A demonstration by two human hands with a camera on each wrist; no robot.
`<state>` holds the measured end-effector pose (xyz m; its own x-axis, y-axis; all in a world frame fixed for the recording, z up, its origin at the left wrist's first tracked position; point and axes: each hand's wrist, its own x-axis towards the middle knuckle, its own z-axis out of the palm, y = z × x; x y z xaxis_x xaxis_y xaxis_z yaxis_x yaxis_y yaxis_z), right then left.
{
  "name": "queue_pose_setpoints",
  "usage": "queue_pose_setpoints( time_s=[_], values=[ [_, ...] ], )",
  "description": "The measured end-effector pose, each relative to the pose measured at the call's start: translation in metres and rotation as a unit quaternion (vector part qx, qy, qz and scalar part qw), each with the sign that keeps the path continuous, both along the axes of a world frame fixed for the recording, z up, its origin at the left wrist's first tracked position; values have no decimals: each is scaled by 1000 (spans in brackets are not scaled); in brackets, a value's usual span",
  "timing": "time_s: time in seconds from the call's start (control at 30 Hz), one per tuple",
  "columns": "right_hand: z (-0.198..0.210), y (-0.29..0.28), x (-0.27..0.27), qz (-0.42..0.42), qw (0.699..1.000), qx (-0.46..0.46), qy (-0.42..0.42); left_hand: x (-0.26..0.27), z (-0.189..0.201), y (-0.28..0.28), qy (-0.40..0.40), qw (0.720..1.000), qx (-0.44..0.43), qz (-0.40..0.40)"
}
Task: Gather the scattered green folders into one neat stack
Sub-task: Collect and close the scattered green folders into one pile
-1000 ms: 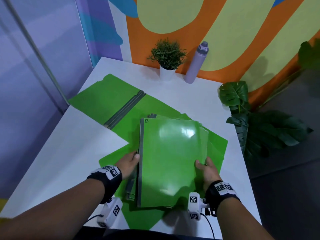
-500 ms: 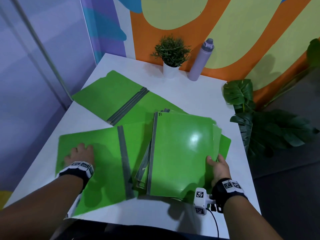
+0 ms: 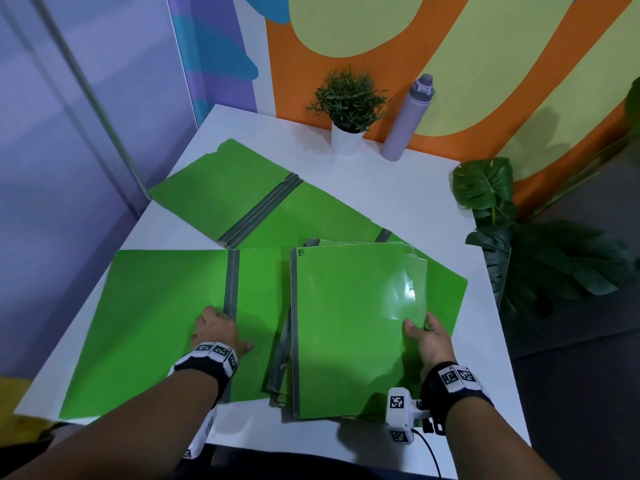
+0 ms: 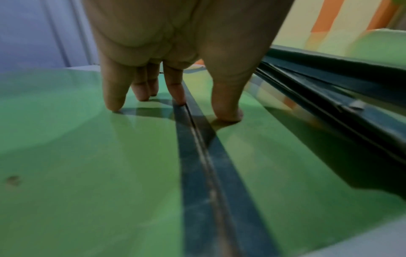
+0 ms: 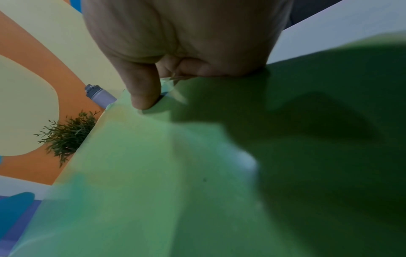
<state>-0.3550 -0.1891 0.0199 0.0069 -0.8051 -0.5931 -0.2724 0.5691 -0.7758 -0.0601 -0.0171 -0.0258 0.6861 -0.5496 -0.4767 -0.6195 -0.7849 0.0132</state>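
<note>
An open green folder [image 3: 156, 323] lies flat at the table's front left, its grey spine [image 3: 231, 299] running away from me. My left hand [image 3: 216, 329] presses on it with straight fingers [image 4: 114, 97], the index tip on the spine [image 4: 197, 147]. To the right sits a stack of closed green folders [image 3: 353, 334]. My right hand [image 3: 426, 336] grips the stack's right edge, thumb [image 5: 142, 93] on top and fingers curled beneath. A second open folder [image 3: 214, 195] lies at the back left. A third [image 3: 446, 292] shows from under the stack.
A small potted plant [image 3: 348, 109] and a purple bottle [image 3: 407, 119] stand at the back of the white table [image 3: 381, 181], against the painted wall. Large leafy plants [image 3: 519, 244] stand on the floor past the right edge. The front open folder overhangs the table's front-left edge.
My left hand left the stack's left edge, went out to the open folder's far left side, then came back to its spine. The right hand has kept hold of the stack.
</note>
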Motion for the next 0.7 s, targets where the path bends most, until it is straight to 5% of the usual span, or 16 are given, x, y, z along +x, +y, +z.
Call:
queue_pose_setpoints(
  time_s=[0.23, 0.4, 0.57, 0.7],
  values=[
    [5, -2, -4, -11, 1000, -10, -5, 1, 23, 10, 66, 993, 5, 97],
    [16, -10, -7, -35, 999, -3, -35, -1, 62, 3, 111, 952, -217, 185],
    [26, -11, -3, -55, 994, 0, -99, 11, 134, -9, 40, 924, -377, 60],
    [35, -13, 9, -55, 987, -10, -150, 7, 177, -12, 80, 870, -483, 57]
  ],
)
